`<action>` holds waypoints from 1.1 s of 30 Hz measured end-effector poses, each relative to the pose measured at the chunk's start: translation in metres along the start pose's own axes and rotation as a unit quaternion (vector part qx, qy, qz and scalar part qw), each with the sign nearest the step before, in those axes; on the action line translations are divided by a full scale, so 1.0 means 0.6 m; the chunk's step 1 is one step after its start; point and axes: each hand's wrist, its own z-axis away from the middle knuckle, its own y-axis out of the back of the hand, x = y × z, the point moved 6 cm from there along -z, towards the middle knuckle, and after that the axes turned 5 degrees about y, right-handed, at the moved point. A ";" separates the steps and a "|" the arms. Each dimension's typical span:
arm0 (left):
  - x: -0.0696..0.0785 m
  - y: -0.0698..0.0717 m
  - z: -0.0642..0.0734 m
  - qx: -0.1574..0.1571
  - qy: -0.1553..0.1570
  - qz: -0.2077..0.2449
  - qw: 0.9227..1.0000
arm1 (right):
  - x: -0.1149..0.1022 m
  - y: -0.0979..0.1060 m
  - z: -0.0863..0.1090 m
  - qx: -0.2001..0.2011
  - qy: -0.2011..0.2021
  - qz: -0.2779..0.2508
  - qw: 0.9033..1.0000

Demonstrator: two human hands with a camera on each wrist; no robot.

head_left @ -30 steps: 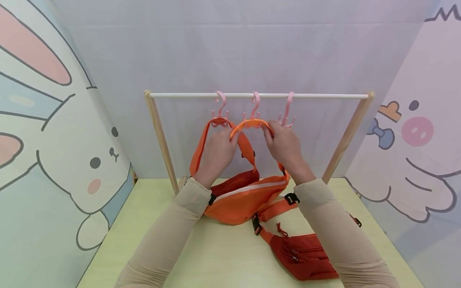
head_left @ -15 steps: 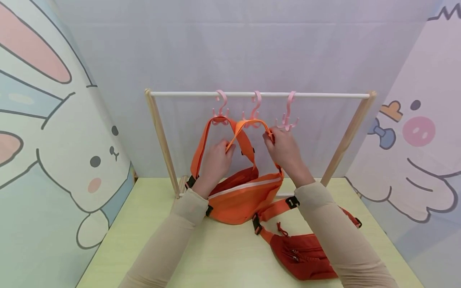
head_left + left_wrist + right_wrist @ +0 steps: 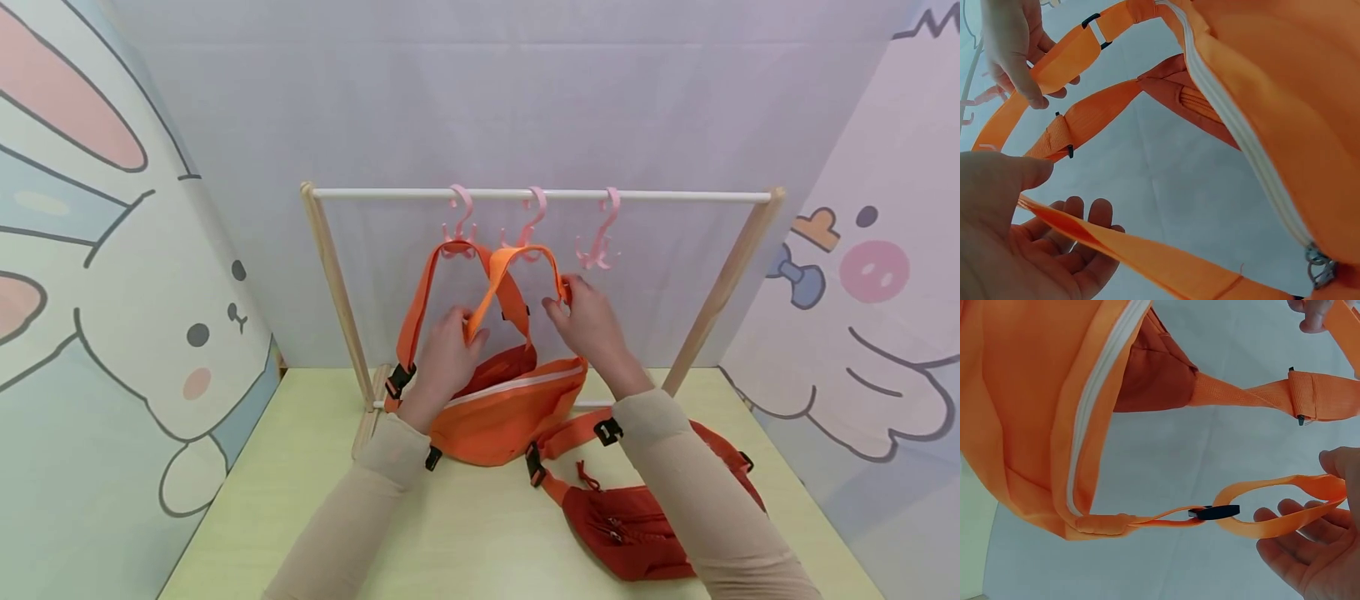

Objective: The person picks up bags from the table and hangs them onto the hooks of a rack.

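Three walls (image 3: 480,108), plain at twelve o'clock, cartoon-printed at nine and three, surround a pale yellow table (image 3: 300,500). On it stands a wood-legged rack (image 3: 690,197) with a white rod. At six tilts an orange bag (image 3: 510,421) of soft creased cloth, largely hiding a darker pouch (image 3: 504,364) behind. At five, the right sleeve (image 3: 705,492) covers part of a red bag (image 3: 645,537). Left hand (image 3: 448,354) and right hand (image 3: 595,325), apart, loosely curl fingers round the flat orange strap (image 3: 491,287) at seven and five from its arched top. Whether it rests on the pink hook (image 3: 536,218) is hard to tell.
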 end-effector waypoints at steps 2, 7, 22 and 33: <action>-0.003 -0.004 0.003 -0.004 0.004 0.006 1.000 | 0.004 -0.004 0.001 -0.001 0.002 0.002 1.000; -0.009 -0.009 0.010 -0.002 0.005 0.005 1.000 | 0.012 -0.011 0.006 -0.001 0.004 -0.012 1.000; -0.025 -0.010 0.037 0.026 -0.013 -0.012 1.000 | 0.041 -0.017 0.048 -0.045 -0.023 -0.036 0.998; -0.026 -0.003 0.059 0.034 -0.035 -0.043 0.998 | 0.045 -0.012 0.080 -0.070 -0.041 -0.025 0.996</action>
